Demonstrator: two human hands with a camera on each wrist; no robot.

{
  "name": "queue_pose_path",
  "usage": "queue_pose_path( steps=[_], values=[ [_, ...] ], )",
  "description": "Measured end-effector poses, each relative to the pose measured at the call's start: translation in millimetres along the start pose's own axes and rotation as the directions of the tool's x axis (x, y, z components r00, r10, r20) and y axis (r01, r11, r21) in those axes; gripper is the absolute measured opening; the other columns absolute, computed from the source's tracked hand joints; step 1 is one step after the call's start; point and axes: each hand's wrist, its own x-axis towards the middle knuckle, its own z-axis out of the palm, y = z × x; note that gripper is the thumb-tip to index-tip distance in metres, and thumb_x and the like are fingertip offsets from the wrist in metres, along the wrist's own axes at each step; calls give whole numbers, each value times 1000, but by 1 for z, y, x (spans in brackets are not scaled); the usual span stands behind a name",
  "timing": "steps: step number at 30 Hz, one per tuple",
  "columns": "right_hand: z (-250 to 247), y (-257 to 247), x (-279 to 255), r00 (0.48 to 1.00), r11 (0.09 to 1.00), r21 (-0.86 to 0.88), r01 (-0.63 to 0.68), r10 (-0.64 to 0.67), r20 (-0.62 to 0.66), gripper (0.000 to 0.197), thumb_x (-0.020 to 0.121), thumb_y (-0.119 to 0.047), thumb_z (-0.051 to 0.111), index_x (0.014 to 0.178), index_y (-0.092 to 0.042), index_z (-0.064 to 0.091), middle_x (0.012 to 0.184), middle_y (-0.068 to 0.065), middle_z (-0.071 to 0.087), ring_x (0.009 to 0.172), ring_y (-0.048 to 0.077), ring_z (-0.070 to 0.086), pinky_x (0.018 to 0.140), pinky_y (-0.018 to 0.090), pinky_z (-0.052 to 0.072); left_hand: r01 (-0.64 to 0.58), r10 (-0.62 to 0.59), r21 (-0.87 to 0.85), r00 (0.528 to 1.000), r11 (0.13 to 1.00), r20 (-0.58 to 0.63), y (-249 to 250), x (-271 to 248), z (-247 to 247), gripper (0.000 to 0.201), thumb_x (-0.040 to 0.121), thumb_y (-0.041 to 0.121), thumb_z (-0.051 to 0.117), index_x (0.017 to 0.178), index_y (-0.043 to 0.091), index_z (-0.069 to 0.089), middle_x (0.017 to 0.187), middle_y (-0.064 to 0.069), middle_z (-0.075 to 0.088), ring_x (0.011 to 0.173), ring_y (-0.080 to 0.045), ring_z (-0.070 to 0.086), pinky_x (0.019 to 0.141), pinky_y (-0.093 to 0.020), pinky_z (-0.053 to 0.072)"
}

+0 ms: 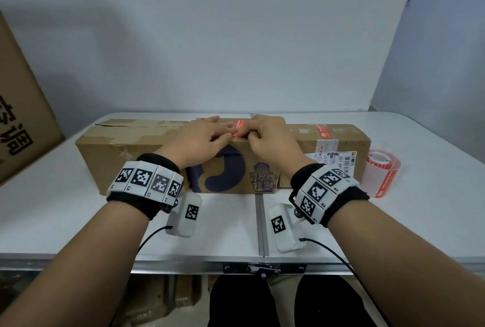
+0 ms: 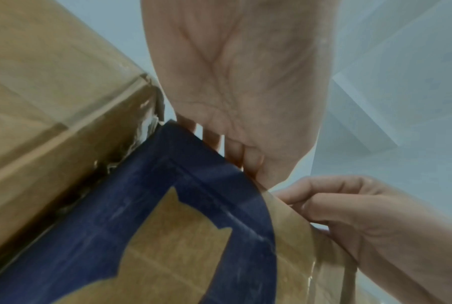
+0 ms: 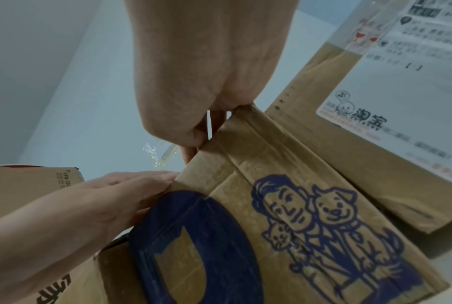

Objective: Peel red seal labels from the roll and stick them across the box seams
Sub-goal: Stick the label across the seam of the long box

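A red seal label (image 1: 239, 127) lies across the top of the middle cardboard box (image 1: 258, 169), the one with the blue print, and reaches its front top edge. My left hand (image 1: 221, 131) lies flat on the box top, its straight fingers touching the label's left side. My right hand (image 1: 254, 134) has its fingers curled and pinches the label's near end at the front edge. In the right wrist view the thumb (image 3: 191, 142) sits at that edge. The label roll (image 1: 383, 166) stands on the table at the right. A second red label (image 1: 323, 131) sits on the right box (image 1: 341, 140).
A long taped box (image 1: 123, 148) adjoins the middle box on the left. A large carton (image 1: 21, 116) leans at the far left. The white folding table (image 1: 78, 216) has a centre seam (image 1: 262, 221), and a wall is close behind.
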Motion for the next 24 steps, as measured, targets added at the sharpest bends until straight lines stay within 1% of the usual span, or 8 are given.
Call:
queue_pose_path(
  steps=[6,9,13,15,17,19,22,24],
  values=[
    [2,2,1,1000,1000,22,0,0,-20,37,81,0,45,88,-16,77,93,0,69,86,16,59,77,21,38,-69,72,38,995,997,-68,0,-10,-4,34,97,43,44,128,38,58,139,18,53,135,-8,43,110,-38,38],
    [3,3,3,1000,999,30,-21,21,-4,37,82,1,44,88,-15,76,94,0,67,84,14,55,75,22,37,-86,90,35,988,996,-128,5,-14,-4,30,97,40,48,122,36,63,135,17,57,126,-6,52,98,-27,43],
    [3,3,4,999,997,69,-33,33,2,36,82,2,44,87,-14,76,87,-6,61,82,12,53,75,22,36,-63,60,-11,977,998,-205,9,-17,-1,27,95,38,53,116,33,69,128,18,62,114,-4,59,76,-14,38],
    [4,3,3,1000,997,71,-22,22,-3,36,81,2,44,86,-14,76,89,-4,64,82,12,54,75,22,36,-61,48,-45,971,997,-235,9,-17,1,24,93,36,56,112,32,71,123,18,65,106,-2,62,69,-3,33],
    [3,4,3,1000,997,70,-13,13,-5,37,82,2,44,87,-14,77,94,2,68,83,13,55,76,23,37,-60,45,-48,962,997,-268,11,-17,0,22,92,33,59,108,31,73,118,18,68,96,1,62,64,0,33],
    [2,3,3,1000,998,67,-6,7,-4,38,81,2,43,87,-14,77,96,4,69,86,17,58,77,24,39,-63,48,-42,958,997,-281,11,-17,1,20,91,34,60,105,32,74,113,18,71,97,-2,65,68,-5,39],
    [1,4,3,1000,998,57,4,-4,5,39,81,2,43,89,-15,77,96,3,69,90,19,61,78,24,41,-27,-5,-101,953,994,-304,8,-19,3,20,88,43,58,97,37,74,97,15,76,92,-8,69,76,-33,54],
    [0,7,2,1000,996,91,-1,-1,27,40,82,3,42,92,-15,77,93,0,67,91,16,60,77,18,41,6,-87,-212,924,977,-371,8,-19,4,23,85,48,55,92,37,74,86,15,76,86,-7,69,75,-38,56]
  ],
)
